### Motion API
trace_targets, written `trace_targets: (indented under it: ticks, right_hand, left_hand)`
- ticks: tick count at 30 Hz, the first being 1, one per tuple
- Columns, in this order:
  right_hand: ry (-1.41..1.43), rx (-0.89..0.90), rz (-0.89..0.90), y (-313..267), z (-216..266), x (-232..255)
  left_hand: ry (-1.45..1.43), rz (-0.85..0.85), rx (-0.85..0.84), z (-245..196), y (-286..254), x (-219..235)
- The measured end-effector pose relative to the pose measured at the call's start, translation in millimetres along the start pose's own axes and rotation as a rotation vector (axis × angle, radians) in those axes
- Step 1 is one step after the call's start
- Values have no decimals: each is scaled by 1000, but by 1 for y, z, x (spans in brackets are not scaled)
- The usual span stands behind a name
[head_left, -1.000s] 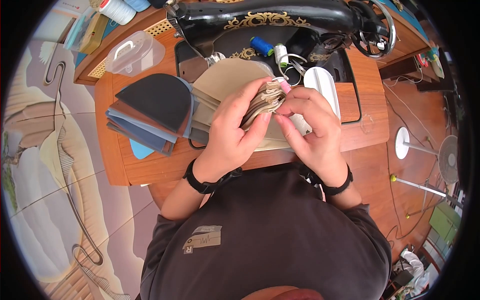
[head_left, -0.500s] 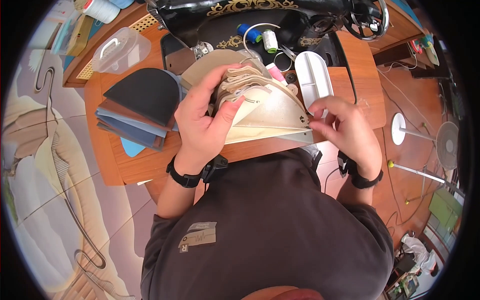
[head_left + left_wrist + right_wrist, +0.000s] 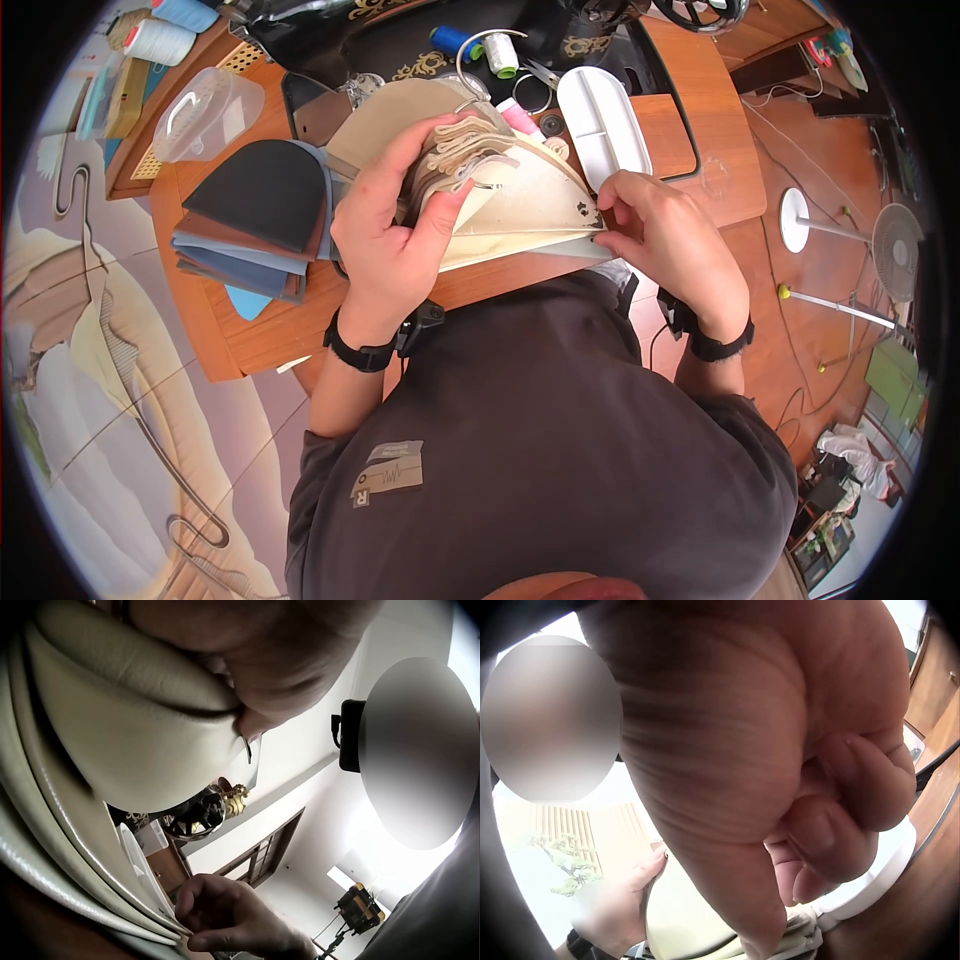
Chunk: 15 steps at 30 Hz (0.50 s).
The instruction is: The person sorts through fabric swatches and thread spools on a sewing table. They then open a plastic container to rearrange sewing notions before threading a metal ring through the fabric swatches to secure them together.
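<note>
My left hand (image 3: pixel 385 235) grips a bunched stack of beige leather swatches (image 3: pixel 520 205), thumb on the near side and fingers behind. The sheets fold over in layers by the thumb and fan out flat to the right. A thin metal ring (image 3: pixel 462 62) arcs up behind the stack. At the right-hand corner of the swatches, beside some small dark marks, my right hand (image 3: pixel 675 245) pinches the edges between thumb and fingers. In the left wrist view the layered swatches (image 3: pixel 142 742) curve toward the right fingertips. My right palm hides much of the right wrist view.
A black sewing machine (image 3: pixel 330 35) stands behind. Near it are blue thread (image 3: pixel 455 43), white thread (image 3: pixel 500 57), pink thread (image 3: pixel 517 117) and a white divided tray (image 3: pixel 605 125). Dark swatches (image 3: pixel 255 195) and a clear box (image 3: pixel 210 115) sit at left.
The right hand has moved from beside the left hand, at the ring end, out to the swatches' right corner. The swatches now fan out visibly. The head view has shifted.
</note>
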State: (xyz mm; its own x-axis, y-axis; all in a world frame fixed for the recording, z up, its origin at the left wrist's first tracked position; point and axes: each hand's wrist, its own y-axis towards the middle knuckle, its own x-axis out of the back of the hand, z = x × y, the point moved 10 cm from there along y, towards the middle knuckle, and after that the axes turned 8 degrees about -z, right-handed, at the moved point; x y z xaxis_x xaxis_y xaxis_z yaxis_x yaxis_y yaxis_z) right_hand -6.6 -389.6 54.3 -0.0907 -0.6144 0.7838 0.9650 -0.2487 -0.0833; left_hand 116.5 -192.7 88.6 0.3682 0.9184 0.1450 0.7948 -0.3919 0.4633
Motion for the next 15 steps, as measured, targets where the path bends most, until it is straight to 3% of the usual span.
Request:
trace_targets:
  ticks: [4, 7, 10, 13, 15]
  right_hand:
    - [8, -1, -19, 1, 2, 2]
    - [105, 71, -134, 1, 9, 11]
    - [97, 51, -109, 7, 9, 12]
    - [360, -60, -32, 14, 13, 11]
    - [342, 315, -174, 22, 48, 25]
  left_hand:
    - [-16, 17, 10, 1, -1, -4]
    - [-11, 97, 30, 1, -3, -9]
    - [-2, 137, 64, 4, -4, -14]
    - [38, 138, 77, 3, -2, -20]
    - [46, 127, 87, 3, 0, -22]
